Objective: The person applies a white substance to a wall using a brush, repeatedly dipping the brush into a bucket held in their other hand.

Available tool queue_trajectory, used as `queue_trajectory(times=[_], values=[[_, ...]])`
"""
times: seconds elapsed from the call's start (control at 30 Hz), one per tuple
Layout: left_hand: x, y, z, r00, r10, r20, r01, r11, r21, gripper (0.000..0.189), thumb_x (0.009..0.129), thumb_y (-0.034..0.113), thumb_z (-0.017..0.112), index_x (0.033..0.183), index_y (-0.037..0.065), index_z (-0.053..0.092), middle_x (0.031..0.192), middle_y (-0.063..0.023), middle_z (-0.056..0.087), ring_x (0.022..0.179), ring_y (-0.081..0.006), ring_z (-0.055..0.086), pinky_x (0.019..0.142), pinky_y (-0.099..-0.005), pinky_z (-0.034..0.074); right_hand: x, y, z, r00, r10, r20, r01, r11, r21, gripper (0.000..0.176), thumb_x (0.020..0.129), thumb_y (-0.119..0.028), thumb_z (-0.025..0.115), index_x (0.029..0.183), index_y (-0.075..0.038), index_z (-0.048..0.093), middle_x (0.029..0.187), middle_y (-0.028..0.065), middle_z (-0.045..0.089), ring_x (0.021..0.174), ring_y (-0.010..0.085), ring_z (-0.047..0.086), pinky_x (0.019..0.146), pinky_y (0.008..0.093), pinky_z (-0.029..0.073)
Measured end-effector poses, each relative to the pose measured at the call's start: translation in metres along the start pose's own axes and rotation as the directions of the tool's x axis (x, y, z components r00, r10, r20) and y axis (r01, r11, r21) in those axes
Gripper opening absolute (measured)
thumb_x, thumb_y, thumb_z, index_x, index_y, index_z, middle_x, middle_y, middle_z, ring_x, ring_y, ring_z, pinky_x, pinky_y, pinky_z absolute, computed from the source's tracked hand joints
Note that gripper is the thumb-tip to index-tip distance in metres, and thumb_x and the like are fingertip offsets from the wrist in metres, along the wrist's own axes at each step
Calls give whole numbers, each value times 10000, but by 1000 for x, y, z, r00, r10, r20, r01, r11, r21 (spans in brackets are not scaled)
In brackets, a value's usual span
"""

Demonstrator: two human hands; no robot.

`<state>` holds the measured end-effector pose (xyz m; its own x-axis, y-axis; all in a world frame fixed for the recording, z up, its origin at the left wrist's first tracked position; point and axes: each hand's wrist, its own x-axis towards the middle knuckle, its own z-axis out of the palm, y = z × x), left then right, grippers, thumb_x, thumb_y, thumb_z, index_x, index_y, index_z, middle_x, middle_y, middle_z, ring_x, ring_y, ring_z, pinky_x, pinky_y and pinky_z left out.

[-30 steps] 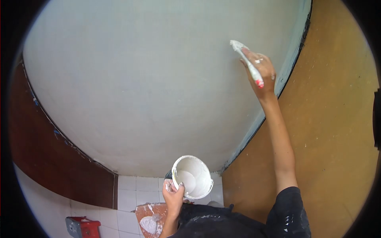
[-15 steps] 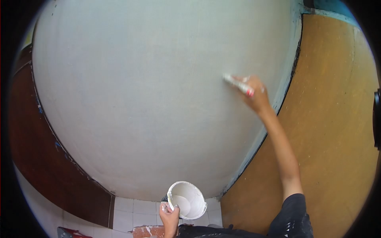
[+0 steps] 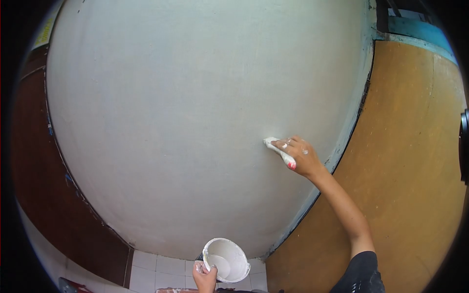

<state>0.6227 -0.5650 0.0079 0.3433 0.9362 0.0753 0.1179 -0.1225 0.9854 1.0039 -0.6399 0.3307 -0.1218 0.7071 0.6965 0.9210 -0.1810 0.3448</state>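
My right hand is closed around a paintbrush whose pale handle ends in a red tip. The white-coated bristles meet the pale wall, right of its middle. White paint spots mark the fingers and the back of that hand. Low in the view, my left hand grips the rim of a white bucket, thumb over the edge. The bucket tilts so its inside shows, with white paint at the bottom.
A yellow-brown panel stands on the right, edged by a bluish frame. On the left is a dark brown door-like panel. White floor tiles lie below the wall. A dark red object sits at the lower left.
My right hand has moved the paintbrush lower and slightly left on the wall. The camera has tilted up a little, so the bucket and my left hand appear lower.
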Motion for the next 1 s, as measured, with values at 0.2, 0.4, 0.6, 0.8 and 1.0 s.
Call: queue_trajectory(times=[0.2, 0.4, 0.6, 0.8, 1.0], values=[[-3, 4, 2, 998, 39, -45, -36, 998, 60, 223, 809, 127, 733, 875, 45, 536, 731, -2, 458, 674, -126, 432, 600, -311, 408, 102, 73, -92, 978, 53, -204, -95, 975, -202, 424, 834, -49, 674, 1229, -197, 707, 962, 59, 722, 846, 260, 657, 772, 385, 559], [-7, -2, 11, 994, 24, -108, -21, 1000, 22, 228, 806, 124, 742, 876, 49, 538, 724, 3, 448, 677, -128, 430, 604, -303, 402, 111, 105, -116, 937, 26, -348, -137, 944, -301, 415, 840, -41, 650, 1219, -197, 711, 925, 70, 729, 855, 233, 669, 744, 372, 570], [-5, 6, 7, 997, 1, -73, 1, 1000, 31, 236, 802, 125, 751, 878, 59, 537, 742, 10, 446, 687, -123, 422, 599, -312, 396, 17, 36, -28, 992, -119, -42, 117, 992, -48, 444, 749, -40, 720, 1169, -185, 718, 992, 51, 729, 831, 232, 654, 747, 371, 561], [11, -12, 11, 989, 79, -122, -75, 997, 37, 269, 792, 135, 766, 884, 59, 525, 747, 5, 450, 696, -127, 416, 606, -326, 402, 117, 90, -89, 969, -188, -157, 161, 972, -172, 393, 831, -114, 735, 1210, -215, 712, 1081, 71, 726, 861, 266, 665, 831, 372, 552], [6, 18, 10, 998, -36, -46, 35, 999, -25, 253, 799, 133, 748, 846, 66, 508, 746, 5, 432, 704, -142, 402, 617, -335, 393, 214, 133, -167, 898, 21, -439, -77, 991, -110, 345, 879, -111, 689, 1204, -223, 719, 951, 66, 745, 831, 225, 667, 779, 370, 577]])
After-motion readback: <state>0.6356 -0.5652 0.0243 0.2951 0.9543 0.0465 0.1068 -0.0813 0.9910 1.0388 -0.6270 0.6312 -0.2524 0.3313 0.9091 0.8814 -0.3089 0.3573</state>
